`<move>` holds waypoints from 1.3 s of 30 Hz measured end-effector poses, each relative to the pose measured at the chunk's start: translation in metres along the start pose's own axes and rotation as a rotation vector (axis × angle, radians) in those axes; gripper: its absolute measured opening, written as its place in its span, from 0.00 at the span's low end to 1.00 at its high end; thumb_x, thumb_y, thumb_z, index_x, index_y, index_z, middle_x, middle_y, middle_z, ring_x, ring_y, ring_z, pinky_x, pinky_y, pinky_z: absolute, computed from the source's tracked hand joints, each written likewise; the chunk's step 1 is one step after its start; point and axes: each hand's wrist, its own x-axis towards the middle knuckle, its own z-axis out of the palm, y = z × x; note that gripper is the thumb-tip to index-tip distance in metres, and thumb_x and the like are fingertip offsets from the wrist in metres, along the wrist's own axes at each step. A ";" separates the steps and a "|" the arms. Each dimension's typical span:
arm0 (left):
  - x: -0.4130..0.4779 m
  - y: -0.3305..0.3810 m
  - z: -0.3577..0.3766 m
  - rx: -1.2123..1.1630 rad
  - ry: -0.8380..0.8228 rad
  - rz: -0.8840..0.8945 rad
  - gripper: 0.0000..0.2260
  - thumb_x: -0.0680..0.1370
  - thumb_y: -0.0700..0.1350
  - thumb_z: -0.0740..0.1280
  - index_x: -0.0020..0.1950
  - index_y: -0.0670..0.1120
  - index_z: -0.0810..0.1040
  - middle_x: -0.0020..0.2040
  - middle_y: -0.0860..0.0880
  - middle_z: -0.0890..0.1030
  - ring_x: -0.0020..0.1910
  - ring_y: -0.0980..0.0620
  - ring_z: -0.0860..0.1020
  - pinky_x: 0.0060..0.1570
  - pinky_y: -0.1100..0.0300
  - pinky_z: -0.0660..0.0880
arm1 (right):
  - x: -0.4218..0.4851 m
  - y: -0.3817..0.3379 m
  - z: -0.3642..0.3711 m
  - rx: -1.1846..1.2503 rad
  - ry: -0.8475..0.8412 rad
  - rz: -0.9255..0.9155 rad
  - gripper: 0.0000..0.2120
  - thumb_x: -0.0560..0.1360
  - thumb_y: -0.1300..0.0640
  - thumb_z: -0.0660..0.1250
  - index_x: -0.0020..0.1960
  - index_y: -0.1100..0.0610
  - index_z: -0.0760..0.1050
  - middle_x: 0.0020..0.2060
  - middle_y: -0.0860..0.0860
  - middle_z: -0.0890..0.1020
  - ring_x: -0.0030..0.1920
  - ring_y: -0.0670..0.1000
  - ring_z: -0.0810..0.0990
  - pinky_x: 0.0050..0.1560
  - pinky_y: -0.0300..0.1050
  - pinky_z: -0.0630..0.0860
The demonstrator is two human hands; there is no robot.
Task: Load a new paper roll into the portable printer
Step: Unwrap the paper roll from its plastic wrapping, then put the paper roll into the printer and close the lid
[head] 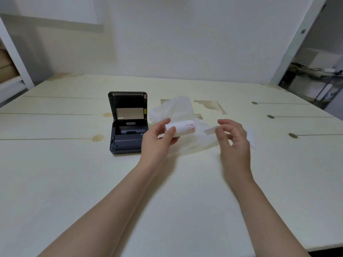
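The pale table (74, 182) carries everything. At ten o'clock from the hands the portable printer (128, 125) stands with its lid raised and bay exposed, where a dark cylinder seems to lie; if that is an old core, it would likely block the new roll. Behind the hands, at twelve o'clock, a crumpled plastic wrapper (176, 110) could snag or drift into the bay. The left hand (157, 141) holds the paper roll (181, 127) in mid-air, just right of the printer. The right hand (232, 134) pinches a thin strip (209, 130), probably a seal; stuck to the fingers, it could foul the feed.
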 end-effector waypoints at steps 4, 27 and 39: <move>0.003 0.000 -0.004 -0.048 0.092 0.032 0.14 0.80 0.41 0.67 0.66 0.50 0.77 0.61 0.47 0.79 0.48 0.48 0.86 0.45 0.69 0.79 | 0.021 0.004 0.001 -0.124 -0.017 0.227 0.05 0.78 0.57 0.67 0.49 0.56 0.81 0.58 0.42 0.75 0.72 0.50 0.64 0.59 0.37 0.62; 0.010 0.017 -0.024 -0.036 -0.026 0.022 0.16 0.79 0.40 0.68 0.67 0.47 0.78 0.50 0.50 0.78 0.47 0.47 0.86 0.48 0.65 0.81 | 0.010 -0.023 0.044 0.070 -0.305 0.044 0.20 0.77 0.59 0.69 0.64 0.41 0.73 0.63 0.46 0.77 0.60 0.44 0.78 0.59 0.38 0.76; 0.026 0.047 -0.096 0.402 -0.013 0.269 0.16 0.76 0.43 0.71 0.63 0.54 0.77 0.55 0.53 0.84 0.56 0.55 0.82 0.56 0.58 0.79 | 0.011 -0.048 0.114 0.050 -0.306 -0.017 0.23 0.71 0.65 0.73 0.54 0.38 0.77 0.53 0.43 0.82 0.51 0.41 0.81 0.55 0.35 0.75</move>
